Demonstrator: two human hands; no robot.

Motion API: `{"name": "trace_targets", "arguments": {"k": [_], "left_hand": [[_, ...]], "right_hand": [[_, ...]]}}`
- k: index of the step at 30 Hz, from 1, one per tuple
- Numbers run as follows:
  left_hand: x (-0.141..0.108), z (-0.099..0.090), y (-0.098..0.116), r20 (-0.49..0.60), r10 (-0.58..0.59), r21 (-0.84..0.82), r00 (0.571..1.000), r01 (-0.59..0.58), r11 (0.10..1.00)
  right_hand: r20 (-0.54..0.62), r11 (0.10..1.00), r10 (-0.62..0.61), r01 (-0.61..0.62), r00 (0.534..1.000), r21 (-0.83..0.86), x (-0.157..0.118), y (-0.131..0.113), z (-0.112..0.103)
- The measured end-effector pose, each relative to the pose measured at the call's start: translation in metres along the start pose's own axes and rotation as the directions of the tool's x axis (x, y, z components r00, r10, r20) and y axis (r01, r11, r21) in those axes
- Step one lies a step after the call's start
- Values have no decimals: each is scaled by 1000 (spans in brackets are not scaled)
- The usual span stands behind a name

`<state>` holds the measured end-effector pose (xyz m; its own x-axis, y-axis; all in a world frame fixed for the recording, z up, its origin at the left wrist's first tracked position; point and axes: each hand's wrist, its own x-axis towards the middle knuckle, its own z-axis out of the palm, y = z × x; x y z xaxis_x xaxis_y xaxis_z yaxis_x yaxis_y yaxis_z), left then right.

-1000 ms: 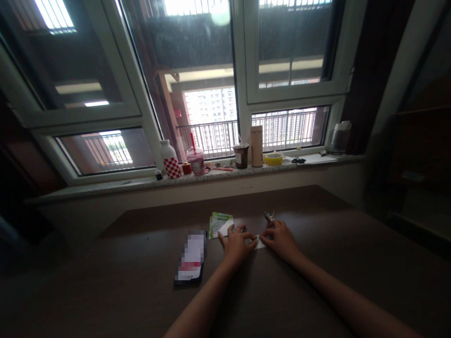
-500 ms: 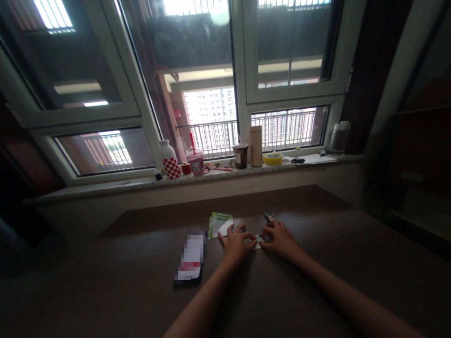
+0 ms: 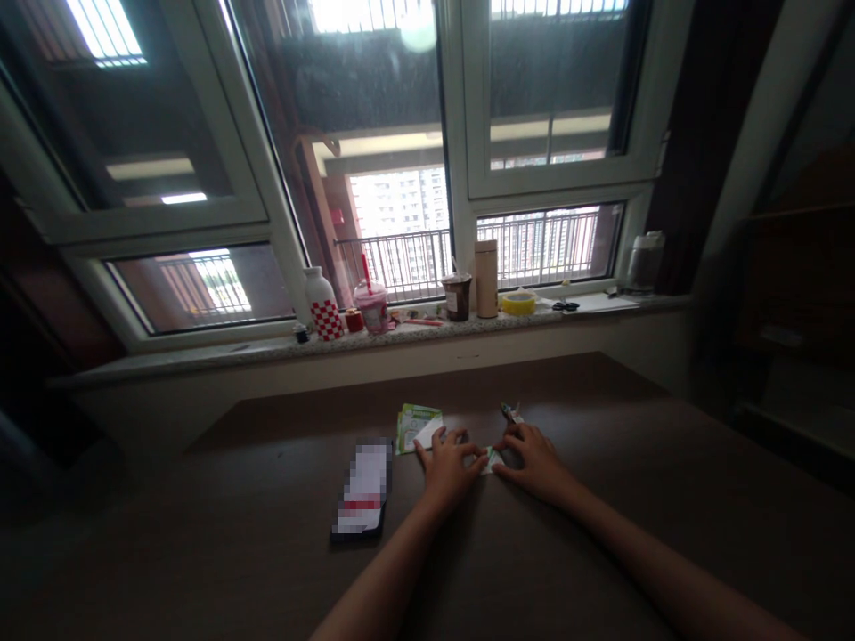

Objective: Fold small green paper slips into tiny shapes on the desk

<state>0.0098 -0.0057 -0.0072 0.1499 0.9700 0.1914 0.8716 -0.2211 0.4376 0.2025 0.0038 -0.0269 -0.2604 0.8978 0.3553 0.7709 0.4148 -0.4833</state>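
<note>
A small white-and-green piece of paper (image 3: 492,460) lies on the brown table between my two hands. My left hand (image 3: 451,465) pinches its left edge between thumb and forefinger, the other fingers spread over the tabletop. At the paper's right edge is my right hand (image 3: 538,463), thumb and forefinger apart, their tips close to or touching it; contact is hard to make out. Just beyond the right fingers sits a small crumpled, folded-looking scrap (image 3: 511,412), partly hidden. Green-and-white printed sheets (image 3: 415,429) lie stacked past my left fingers.
Left of my forearm a phone (image 3: 364,490) with a blurred screen rests on the table (image 3: 567,570). The windowsill (image 3: 267,347) behind carries a checkered bottle (image 3: 324,307), a pink drink cup (image 3: 371,307), a dark cup (image 3: 457,296), a tan flask (image 3: 486,280) and yellow tape (image 3: 519,304).
My right thumb and forefinger have spread apart and drawn slightly right, leaving more of the paper showing. The left hand keeps its pinch almost in place.
</note>
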Motion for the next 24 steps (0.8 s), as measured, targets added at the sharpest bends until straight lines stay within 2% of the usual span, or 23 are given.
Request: {"name": "trace_targets", "arguments": {"k": [5, 9, 13, 24], "left_hand": [[-1, 0, 0, 3, 0, -8, 1000, 0, 1000], [-1, 0, 0, 15, -4, -10, 1000, 4, 1000], [-1, -1, -1, 37, -7, -11, 999, 7, 1000], [2, 1, -4, 3, -48, -87, 999, 48, 995]], "right_hand": [[-47, 992, -94, 98, 994, 81, -1, 1, -2], [25, 977, -186, 182, 982, 112, -1, -2, -6], [54, 982, -164, 158, 985, 99, 0, -3, -6], [-38, 970, -233, 235, 972, 59, 7, 13, 4]]}}
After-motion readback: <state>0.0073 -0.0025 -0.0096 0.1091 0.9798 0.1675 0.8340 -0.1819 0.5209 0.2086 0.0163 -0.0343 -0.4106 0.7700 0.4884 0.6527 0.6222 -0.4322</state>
